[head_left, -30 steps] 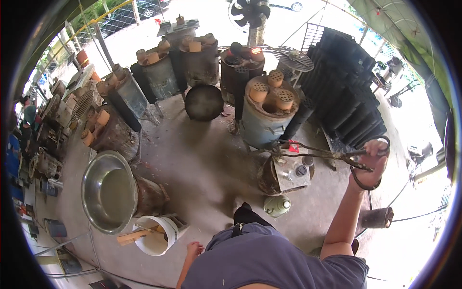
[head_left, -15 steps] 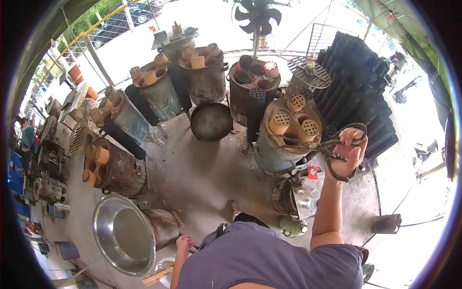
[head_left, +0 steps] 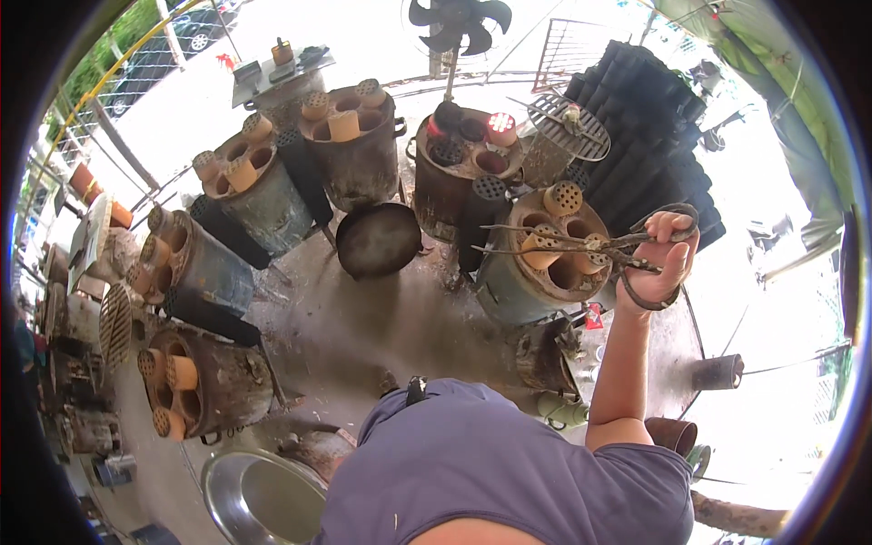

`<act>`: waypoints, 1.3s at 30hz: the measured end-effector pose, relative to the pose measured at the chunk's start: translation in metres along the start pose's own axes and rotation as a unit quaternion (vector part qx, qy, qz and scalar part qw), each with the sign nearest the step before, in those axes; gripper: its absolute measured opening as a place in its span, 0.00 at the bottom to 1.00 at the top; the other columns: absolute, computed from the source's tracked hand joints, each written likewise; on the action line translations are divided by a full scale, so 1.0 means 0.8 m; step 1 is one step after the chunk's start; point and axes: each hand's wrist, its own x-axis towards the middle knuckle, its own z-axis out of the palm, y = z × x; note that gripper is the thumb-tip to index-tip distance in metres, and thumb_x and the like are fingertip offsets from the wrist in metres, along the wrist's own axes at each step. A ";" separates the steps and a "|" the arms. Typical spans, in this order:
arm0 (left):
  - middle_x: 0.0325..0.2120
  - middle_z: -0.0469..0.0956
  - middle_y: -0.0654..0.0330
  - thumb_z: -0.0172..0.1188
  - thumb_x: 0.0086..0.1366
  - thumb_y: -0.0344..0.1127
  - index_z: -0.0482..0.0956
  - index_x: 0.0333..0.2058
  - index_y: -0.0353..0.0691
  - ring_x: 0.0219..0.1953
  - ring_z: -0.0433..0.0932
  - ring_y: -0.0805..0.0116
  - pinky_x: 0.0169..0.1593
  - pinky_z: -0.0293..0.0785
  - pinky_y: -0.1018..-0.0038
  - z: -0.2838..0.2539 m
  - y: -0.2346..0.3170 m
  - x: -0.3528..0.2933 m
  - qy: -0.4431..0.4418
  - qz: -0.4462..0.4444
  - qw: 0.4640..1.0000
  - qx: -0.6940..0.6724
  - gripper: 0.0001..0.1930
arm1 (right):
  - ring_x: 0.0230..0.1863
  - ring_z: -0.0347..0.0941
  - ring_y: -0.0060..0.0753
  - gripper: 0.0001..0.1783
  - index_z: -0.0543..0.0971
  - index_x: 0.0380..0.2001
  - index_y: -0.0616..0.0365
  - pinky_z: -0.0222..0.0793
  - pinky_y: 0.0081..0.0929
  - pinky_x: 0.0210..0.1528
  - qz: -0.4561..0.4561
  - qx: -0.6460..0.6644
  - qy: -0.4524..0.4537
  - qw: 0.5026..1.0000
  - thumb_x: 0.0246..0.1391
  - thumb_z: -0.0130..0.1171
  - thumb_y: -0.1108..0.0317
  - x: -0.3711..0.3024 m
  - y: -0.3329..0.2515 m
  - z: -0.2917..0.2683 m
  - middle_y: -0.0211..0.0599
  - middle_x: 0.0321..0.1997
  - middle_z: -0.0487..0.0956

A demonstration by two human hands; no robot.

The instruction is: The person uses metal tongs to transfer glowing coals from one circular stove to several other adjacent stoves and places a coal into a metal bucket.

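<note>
Metal tongs (head_left: 620, 243), gripped in the right hand (head_left: 666, 259), have swung over the drum stove (head_left: 509, 292), so they now overlap its perforated tan briquettes (head_left: 540, 259); can't tell if they're touching, tbh. Left hand's dropped out of view.

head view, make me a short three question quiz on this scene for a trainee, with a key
1. Which of the person's hands grips the long dark metal tongs?
2. Where in the picture is the wide silver metal basin: (a) top right, (b) lower left, (c) top left?
3. Fill in: on the rusty brown round stove, one perforated cylinder glows ____.

Key: 1. The right hand. 2. b. 3. Red.
</note>
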 end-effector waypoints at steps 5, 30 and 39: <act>0.22 0.74 0.55 0.49 0.56 0.29 0.67 0.38 0.40 0.19 0.75 0.62 0.19 0.70 0.70 -0.039 0.148 0.089 0.018 -0.017 1.000 -0.009 0.10 | 0.29 0.55 0.23 0.26 0.64 0.33 0.61 0.53 0.19 0.33 -0.034 -0.031 0.029 0.999 0.47 0.54 0.46 0.032 0.029 0.063 0.30 0.25 0.61; 0.26 0.75 0.52 0.47 0.52 0.26 0.67 0.40 0.38 0.20 0.72 0.67 0.23 0.69 0.75 0.282 0.586 0.101 -0.038 0.044 0.997 0.059 0.14 | 0.29 0.56 0.20 0.34 0.62 0.34 0.63 0.55 0.18 0.35 -0.038 -0.113 0.058 0.991 0.39 0.62 0.43 0.258 0.484 0.103 0.28 0.27 0.60; 0.26 0.74 0.53 0.47 0.53 0.27 0.66 0.41 0.38 0.21 0.72 0.68 0.24 0.69 0.76 0.318 0.681 0.108 -0.054 0.063 0.996 0.042 0.14 | 0.25 0.57 0.21 0.18 0.64 0.29 0.58 0.57 0.20 0.30 0.082 -0.206 0.076 0.972 0.42 0.62 0.63 0.302 0.525 0.183 0.28 0.26 0.61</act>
